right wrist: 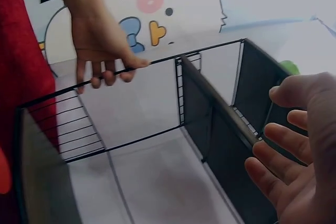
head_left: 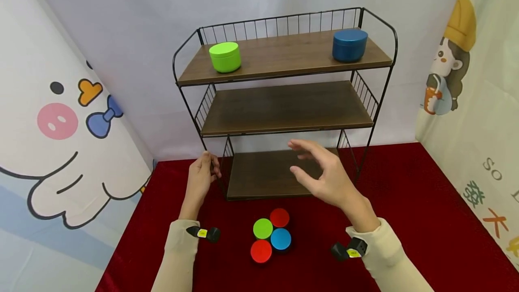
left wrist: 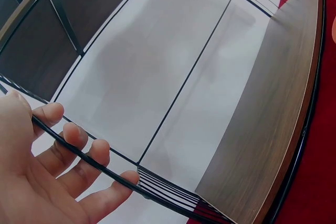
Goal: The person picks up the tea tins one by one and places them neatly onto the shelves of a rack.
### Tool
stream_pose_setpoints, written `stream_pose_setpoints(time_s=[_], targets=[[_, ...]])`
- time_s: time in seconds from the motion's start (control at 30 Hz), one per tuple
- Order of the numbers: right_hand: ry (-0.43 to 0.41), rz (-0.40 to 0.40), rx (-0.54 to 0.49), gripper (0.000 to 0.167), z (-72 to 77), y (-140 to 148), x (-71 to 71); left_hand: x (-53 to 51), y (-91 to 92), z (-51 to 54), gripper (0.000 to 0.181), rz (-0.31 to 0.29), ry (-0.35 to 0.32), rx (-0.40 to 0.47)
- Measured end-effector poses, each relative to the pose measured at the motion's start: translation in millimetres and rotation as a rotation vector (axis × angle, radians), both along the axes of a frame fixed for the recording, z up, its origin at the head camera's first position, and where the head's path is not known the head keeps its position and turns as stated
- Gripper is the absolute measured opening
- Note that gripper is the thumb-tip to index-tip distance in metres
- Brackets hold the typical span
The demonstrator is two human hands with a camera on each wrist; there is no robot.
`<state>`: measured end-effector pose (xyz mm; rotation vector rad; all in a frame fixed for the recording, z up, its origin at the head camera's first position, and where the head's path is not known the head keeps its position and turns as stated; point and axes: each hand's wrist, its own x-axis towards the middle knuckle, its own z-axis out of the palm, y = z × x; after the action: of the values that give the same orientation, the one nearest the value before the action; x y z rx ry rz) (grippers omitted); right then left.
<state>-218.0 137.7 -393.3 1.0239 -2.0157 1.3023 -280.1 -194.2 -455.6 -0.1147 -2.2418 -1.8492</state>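
Observation:
A three-tier shelf rack (head_left: 288,108) with brown boards and a black wire frame stands on the red cloth. My left hand (head_left: 200,175) grips the rack's front left post (left wrist: 86,156), its fingers curled around the thin rod, as the left wrist view shows. In front of the lower tiers, my right hand (head_left: 327,177) hovers with fingers spread and loosely bent, holding nothing. Up on the top board sit a green round tin (head_left: 225,58) at the left and a blue round tin (head_left: 348,47) at the right.
Near me on the red cloth (head_left: 409,220) several round tins cluster: red (head_left: 279,217), green (head_left: 262,229), blue (head_left: 281,239) and another red tin (head_left: 261,251). Cartoon-printed curtains (head_left: 77,179) hang at both sides, with a plain white curtain behind the rack.

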Motion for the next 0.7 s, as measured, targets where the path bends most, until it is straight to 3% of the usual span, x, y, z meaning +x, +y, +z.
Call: stream_pose_setpoints(time_s=[0.17,0.43,0.7], targets=[[-0.068,-0.007,0.011,0.06,-27.1,0,2.9,-0.3,0.6,1.1,0.062,0.002,0.002,0.009],[-0.093,-0.043,0.08,0.071,-65.3,0,6.9,0.8,2.0,2.7,0.063,-0.004,-0.004,0.01],[-0.114,-0.057,0.179,0.071,-88.0,6,12.8,1.3,1.5,3.0,0.063,-0.001,-0.01,0.009]])
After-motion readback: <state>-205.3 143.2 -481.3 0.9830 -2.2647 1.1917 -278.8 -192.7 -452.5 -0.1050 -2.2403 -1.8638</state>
